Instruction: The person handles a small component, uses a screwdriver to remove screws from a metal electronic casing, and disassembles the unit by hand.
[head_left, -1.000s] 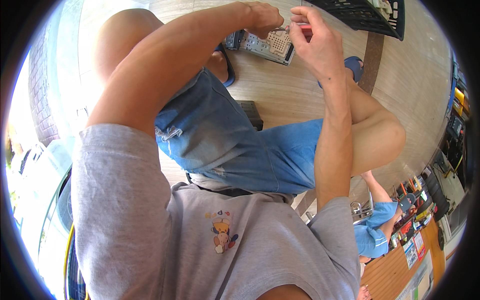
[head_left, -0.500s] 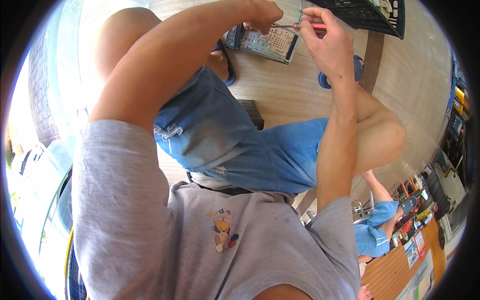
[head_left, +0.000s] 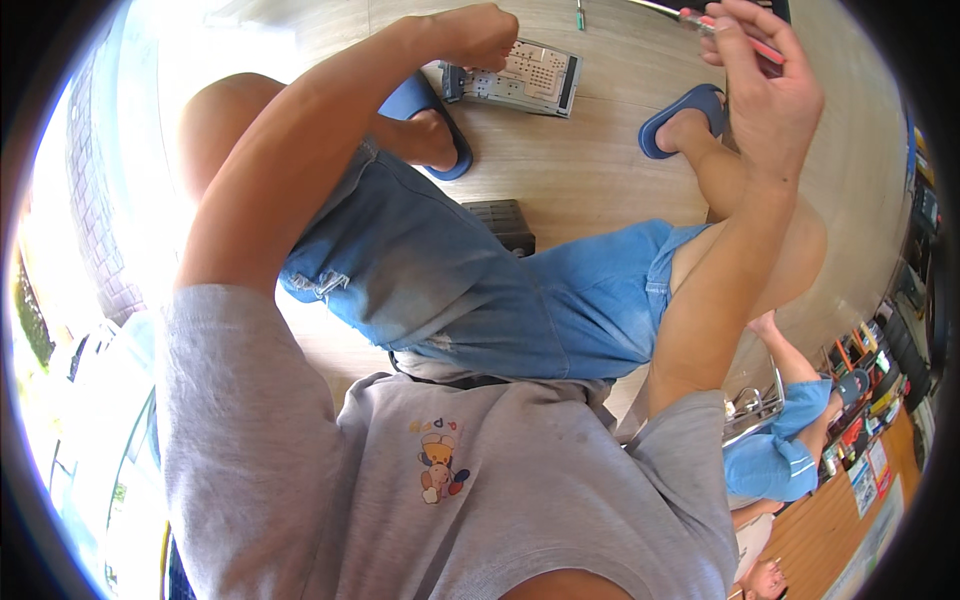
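Perforated metal electronics chassis (head_left: 545, 75) lay on tile floor (head_left: 590, 185). Left hand (head_left: 490, 38) was at chassis's upper left part, fingers curled; couldn't tell if gripping anything. Right hand (head_left: 770, 95), well right of chassis, had fingers closed around red-handled screwdriver (head_left: 697, 19). Green-handled tool (head_left: 580, 18) lay just beyond chassis; black box (head_left: 500, 225) sat on chassis's near side; blue sandals (head_left: 655, 137) flanked it.

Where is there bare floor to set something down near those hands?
Bare floor shows between the perforated metal box and the right foot's blue sandal, bounded lower in the picture by the denim shorts. It looks crowded around the left hand, where the box and left sandal lie close together.
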